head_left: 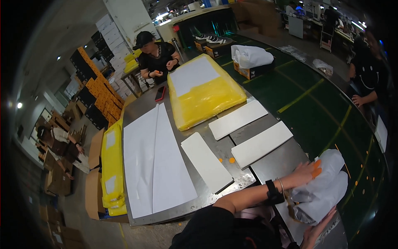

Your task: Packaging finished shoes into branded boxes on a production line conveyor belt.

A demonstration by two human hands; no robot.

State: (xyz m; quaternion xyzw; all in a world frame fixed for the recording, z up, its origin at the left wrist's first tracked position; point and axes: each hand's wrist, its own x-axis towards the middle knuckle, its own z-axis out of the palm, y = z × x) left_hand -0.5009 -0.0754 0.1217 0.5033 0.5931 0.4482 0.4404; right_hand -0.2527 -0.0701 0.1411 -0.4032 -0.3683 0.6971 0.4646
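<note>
At the lower right, a bundle of crumpled white wrapping paper (321, 193) sits at the edge of the green conveyor, over what looks like a box mostly hidden beneath it. My left hand (303, 174), with orange covers on two fingertips and a black watch on the wrist, lies on top of the paper, fingers stretched out. Along the bundle's near right side, my right hand (320, 229) grips its edge, partly hidden by the paper. Three stacks of white sheets lie left of my hands: one (262, 143) nearest, another (238, 119) behind it, a third (207, 162) farther left.
Large white sheets (155, 166) cover the metal table's left side. Behind them stands a yellow-wrapped pack (211, 99), near a red phone (160, 93). The green conveyor (302, 99) carries a paper-topped box (251, 62) and shoes (211, 39). Several people stand around; yellow packs (112, 166) fill a carton.
</note>
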